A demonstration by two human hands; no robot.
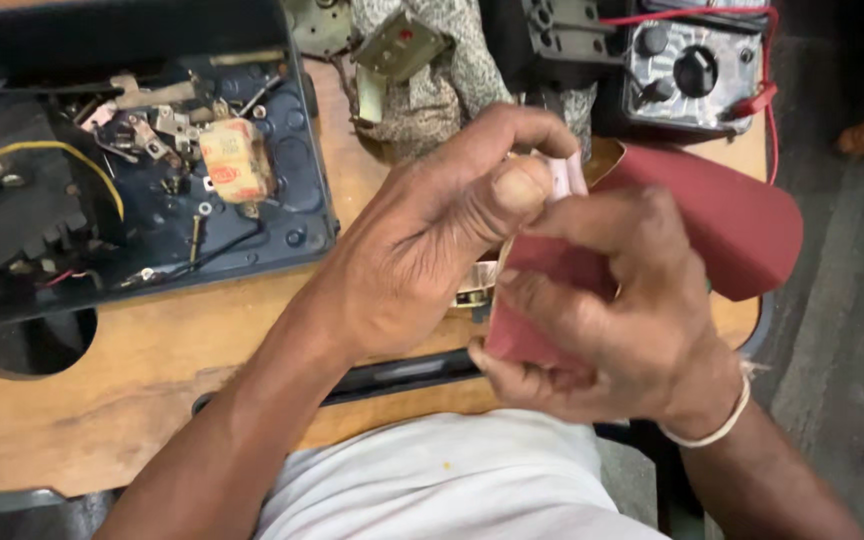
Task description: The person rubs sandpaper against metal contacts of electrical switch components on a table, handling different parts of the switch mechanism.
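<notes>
Far left there's a dark blue plastic tray (297, 215) on the wooden bench (152, 370), full of small metal bits, screws, a yellow wire (72, 153) and a little paper-wrapped coil (235, 160) w/ red print. Tray sits right at the bench's back-left, touching the wood.

Mid frame: left hand (422, 250) is closed, thumb pressed down on a small white part (569, 177) that pokes out just above the thumb tip. A bit of brass-coloured metal (476, 288) shows under the palm, can't tell what it is exactly. Behind the hand there's a speckled cloth (452, 70) w/ a small metal piece lying on it.

Right of that, right hand (612, 320) is gripping a dark red sheet (732, 215), prob sandpaper, fingers curled round its lower end, sheet folded against the white part. The rest of the sheet curves off to the right over the bench edge. White band on that wrist.

Top right: grey meter box (687, 75) w/ black knob (695, 70) and red lead (767, 95), well apart from both hands.
</notes>
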